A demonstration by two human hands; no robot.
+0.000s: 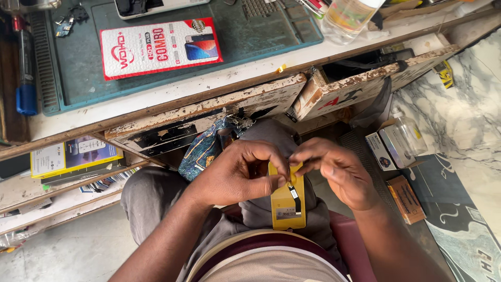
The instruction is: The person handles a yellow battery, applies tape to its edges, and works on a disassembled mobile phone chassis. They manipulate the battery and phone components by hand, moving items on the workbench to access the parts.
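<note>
Low in the middle of the frame, a flat yellow phone part (286, 206) lies on the lap. The left hand (237, 175) and right hand (339, 175) pinch its top edge. It looks thin, light and easy to bend, so hold the edges, not the black strip (295, 196).

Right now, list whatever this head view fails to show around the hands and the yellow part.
- Yellow part: top end covered by left hand and right hand, head view.
- Black strip: too small to identify.
- Open drawer: inside dark, contents unclear.
- Clear bottle: cut by top edge.
</note>
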